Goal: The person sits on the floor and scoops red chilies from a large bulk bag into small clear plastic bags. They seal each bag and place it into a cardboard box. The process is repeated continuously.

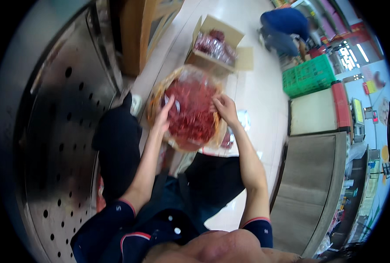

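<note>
Dark red dried pieces, seemingly chillies (195, 113), fill the space between my hands, with clear plastic (191, 77) around them. My left hand (164, 115) grips the left side of this clear bag, thumb on top and the other fingers largely hidden. At its right edge, my right hand (226, 107) has its fingers curled in on the plastic. A larger yellowish plastic sack (155, 93) surrounds the red pieces, above the tiled floor in front of my knees. Blur hides where one layer of plastic ends and the other begins.
Beyond the sack, an open cardboard box (211, 60) contains several clear packs of red goods. A perforated metal panel (63, 131) stands at my left. On the right are a green crate (308, 75) and a grey cabinet (306, 180). Another person (285, 26) bends over near the crate.
</note>
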{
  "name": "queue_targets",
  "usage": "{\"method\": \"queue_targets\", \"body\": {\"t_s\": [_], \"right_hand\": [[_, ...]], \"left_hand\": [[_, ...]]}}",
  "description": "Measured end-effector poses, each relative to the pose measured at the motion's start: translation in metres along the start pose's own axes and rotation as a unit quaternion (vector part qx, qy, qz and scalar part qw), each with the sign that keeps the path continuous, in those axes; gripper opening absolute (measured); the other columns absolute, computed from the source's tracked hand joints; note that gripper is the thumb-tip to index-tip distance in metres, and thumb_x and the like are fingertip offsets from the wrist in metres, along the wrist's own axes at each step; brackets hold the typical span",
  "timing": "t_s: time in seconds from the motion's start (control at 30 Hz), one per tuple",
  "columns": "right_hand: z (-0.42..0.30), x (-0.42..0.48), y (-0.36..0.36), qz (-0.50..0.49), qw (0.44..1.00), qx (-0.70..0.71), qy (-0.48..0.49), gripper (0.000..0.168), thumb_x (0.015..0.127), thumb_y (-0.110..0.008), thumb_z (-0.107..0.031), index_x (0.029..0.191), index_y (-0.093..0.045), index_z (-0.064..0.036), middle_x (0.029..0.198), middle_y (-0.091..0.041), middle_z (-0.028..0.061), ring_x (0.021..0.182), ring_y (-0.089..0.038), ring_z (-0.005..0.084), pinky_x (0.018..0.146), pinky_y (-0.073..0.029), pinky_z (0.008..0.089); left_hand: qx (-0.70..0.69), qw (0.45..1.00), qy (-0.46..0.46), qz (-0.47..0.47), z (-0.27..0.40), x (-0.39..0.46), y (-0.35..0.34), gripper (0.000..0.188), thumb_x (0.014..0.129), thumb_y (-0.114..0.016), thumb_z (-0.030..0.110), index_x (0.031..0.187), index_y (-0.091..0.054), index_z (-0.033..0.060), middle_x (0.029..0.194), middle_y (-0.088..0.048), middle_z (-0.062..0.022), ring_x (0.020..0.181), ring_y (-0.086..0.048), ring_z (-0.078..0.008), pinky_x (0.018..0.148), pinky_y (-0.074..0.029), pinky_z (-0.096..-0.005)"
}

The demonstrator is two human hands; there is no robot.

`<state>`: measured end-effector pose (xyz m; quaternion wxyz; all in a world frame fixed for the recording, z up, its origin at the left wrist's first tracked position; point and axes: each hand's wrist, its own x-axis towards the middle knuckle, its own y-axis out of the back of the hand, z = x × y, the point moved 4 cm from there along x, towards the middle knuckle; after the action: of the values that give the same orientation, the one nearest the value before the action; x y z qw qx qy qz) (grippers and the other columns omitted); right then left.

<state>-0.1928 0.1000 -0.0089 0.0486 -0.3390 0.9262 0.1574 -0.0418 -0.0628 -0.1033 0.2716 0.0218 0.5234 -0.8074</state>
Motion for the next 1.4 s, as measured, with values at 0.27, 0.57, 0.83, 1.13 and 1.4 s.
{"method": "queue_targets", "body": {"t_s": [0.27,0.57,0.83,1.13,1.4], "right_hand": [[0.08,0.024,-0.101,-0.13,0.88,-0.441,0.121,0.026,0.078,-0.063,-0.018,0.097,-0.062,0.0,0.092,-0.064,0.0232,0.092,-0.061,0.0395,0.081,-0.048,0.0454],[0.103,0.02,-0.203,-0.037,0.82,-0.57,-0.032,0.057,0.074,-0.072,-0.028,0.117,-0.053,0.003,0.118,-0.048,0.0218,0.098,-0.061,0.0364,0.079,-0.055,0.042],[0.099,0.034,-0.153,-0.014,0.837,-0.546,0.029,0.02,0.078,-0.059,-0.014,0.089,-0.072,-0.005,0.097,-0.067,0.0174,0.086,-0.065,0.0337,0.072,-0.054,0.0466],[0.051,0.045,-0.034,0.003,0.913,-0.407,-0.008,0.033,0.067,-0.066,-0.02,0.091,-0.067,0.002,0.098,-0.064,0.02,0.095,-0.061,0.0331,0.08,-0.05,0.0429],[-0.002,0.02,0.006,0.184,0.938,-0.278,0.098,0.041,0.067,-0.068,-0.023,0.102,-0.068,-0.002,0.099,-0.067,0.0185,0.103,-0.061,0.0349,0.089,-0.046,0.0465]], "left_hand": [[-0.056,0.996,-0.071,0.02,0.037,-0.001,-0.004,0.05,0.086,-0.071,0.027,0.126,-0.05,0.0056,0.119,-0.057,-0.0057,0.107,-0.057,-0.0184,0.09,-0.05,-0.0376],[-0.03,0.994,-0.098,0.03,0.043,0.008,0.013,0.047,0.089,-0.067,0.027,0.126,-0.049,0.0033,0.118,-0.058,-0.0069,0.106,-0.057,-0.0168,0.091,-0.049,-0.0343],[0.01,0.997,-0.024,-0.068,0.012,0.031,-0.009,0.05,0.093,-0.058,0.036,0.133,-0.046,0.0092,0.129,-0.053,-0.0101,0.117,-0.051,-0.0248,0.099,-0.043,-0.0423],[-0.064,0.968,0.139,-0.2,-0.011,0.082,0.058,0.037,0.088,-0.066,0.02,0.124,-0.059,0.0193,0.125,-0.059,-0.0015,0.109,-0.056,-0.0197,0.094,-0.049,-0.0415],[0.13,0.98,0.093,-0.116,-0.045,0.054,0.016,0.044,0.089,-0.064,0.023,0.131,-0.052,0.0181,0.133,-0.05,-0.0051,0.117,-0.049,-0.0242,0.099,-0.043,-0.0459]]}}
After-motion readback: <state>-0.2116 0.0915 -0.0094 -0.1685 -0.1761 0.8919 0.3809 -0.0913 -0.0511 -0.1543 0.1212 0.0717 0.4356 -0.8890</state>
